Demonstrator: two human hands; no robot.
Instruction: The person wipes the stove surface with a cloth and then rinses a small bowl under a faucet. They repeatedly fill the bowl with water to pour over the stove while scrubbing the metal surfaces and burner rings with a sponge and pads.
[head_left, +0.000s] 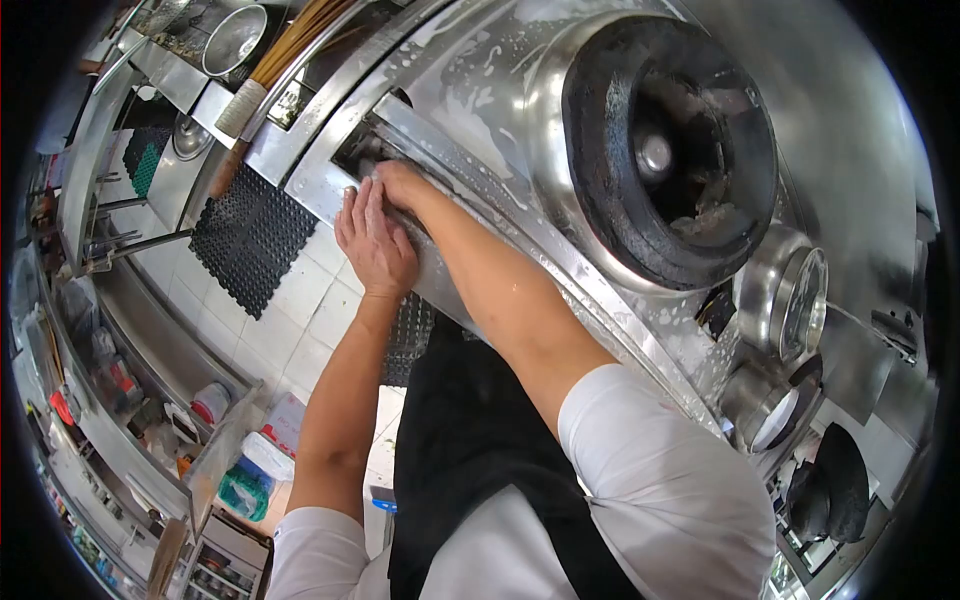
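The two hands meet at the end of a metal trough (pixel 322 187), and its dark recess lies just beyond the fingertips. The left grip (pixel 378 245) shows its back; its fingers are stretched nearly straight with small gaps, and I see no thing held in it. The right grip (pixel 400 185), just beside and seemingly touching it, bends down toward the recess; its fingertips are hidden, so I cannot tell if they pinch something. In my judgement, the step in hand is work by touch inside this end of the trough. The next move seems to call for steady fingers and care with the metal edges, because the wet metal is probably slippery. To the right of the grips, the surface (pixel 485 60) is wet with suds, and farther along it stands a black burner ring (pixel 600 130). Left of the grips, on the floor, lies a black mat (pixel 255 235). Beyond the recess, a bamboo brush (pixel 300 40) rests near a sieve (pixel 235 42).
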